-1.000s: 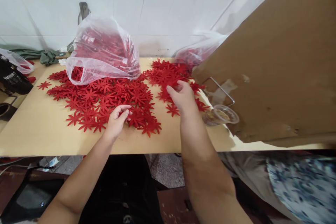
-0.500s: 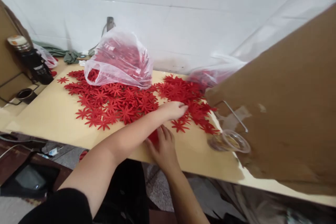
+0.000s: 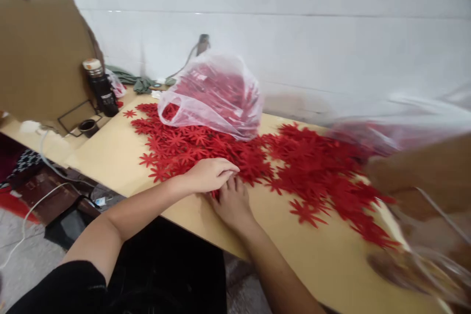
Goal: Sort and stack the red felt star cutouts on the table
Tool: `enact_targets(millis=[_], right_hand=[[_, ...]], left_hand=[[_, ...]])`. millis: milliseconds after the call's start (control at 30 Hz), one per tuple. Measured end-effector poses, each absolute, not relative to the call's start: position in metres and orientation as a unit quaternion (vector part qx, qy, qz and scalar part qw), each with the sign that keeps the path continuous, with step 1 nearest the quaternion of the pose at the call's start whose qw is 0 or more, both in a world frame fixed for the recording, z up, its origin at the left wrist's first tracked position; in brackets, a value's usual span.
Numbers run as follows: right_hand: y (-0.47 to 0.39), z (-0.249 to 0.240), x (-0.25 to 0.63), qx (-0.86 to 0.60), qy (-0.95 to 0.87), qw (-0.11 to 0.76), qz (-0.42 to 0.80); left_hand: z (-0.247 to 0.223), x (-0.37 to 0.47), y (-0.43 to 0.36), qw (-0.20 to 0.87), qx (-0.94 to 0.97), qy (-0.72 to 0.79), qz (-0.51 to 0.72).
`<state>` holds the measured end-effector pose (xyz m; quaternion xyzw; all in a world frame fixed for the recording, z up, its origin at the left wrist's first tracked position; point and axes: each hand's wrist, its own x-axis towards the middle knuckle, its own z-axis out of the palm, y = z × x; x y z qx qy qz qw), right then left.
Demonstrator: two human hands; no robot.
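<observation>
Many red flower-shaped pieces (image 3: 312, 157) lie in two spread piles on the tan table board (image 3: 110, 157). My left hand (image 3: 211, 175) is at the front edge of the left pile, its fingers bent and closed together over my right fingertips; whatever it pinches is hidden. My right hand (image 3: 233, 201) rests on the board just below it, fingers curled round a bit of red that shows between thumb and fingers. Behind the left pile sits a translucent plastic bag (image 3: 217, 93) full of red pieces.
A black thermos (image 3: 101, 88) and a dark cup (image 3: 89, 128) stand at the left beside a cardboard panel (image 3: 44, 54). Another cardboard panel (image 3: 434, 176), a blurred clear container (image 3: 434, 274) and a second plastic bag (image 3: 386, 132) are at the right.
The view has turned left, so the table things appear further right. My left hand has come back from the right pile to my right hand.
</observation>
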<state>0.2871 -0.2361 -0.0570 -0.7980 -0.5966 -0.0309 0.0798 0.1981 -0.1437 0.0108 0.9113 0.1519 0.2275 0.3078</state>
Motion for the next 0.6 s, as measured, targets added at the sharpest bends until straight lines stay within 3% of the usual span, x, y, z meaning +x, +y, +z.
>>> enact_targets(millis=[233, 433, 600], right_hand=[[-0.221, -0.038, 0.335, -0.720, -0.689, 0.036, 0.067], [-0.190, 0.010, 0.344, -0.707, -0.692, 0.085, 0.122], [-0.107, 0.055, 0.268, -0.628, -0.735, 0.174, 0.187]], left_hand=[[0.002, 0.101, -0.093, 0.290, 0.823, 0.262, 0.412], [-0.022, 0.044, -0.057, 0.193, 0.840, 0.349, 0.369], [-0.028, 0.015, -0.024, 0.175, 0.835, 0.347, 0.389]])
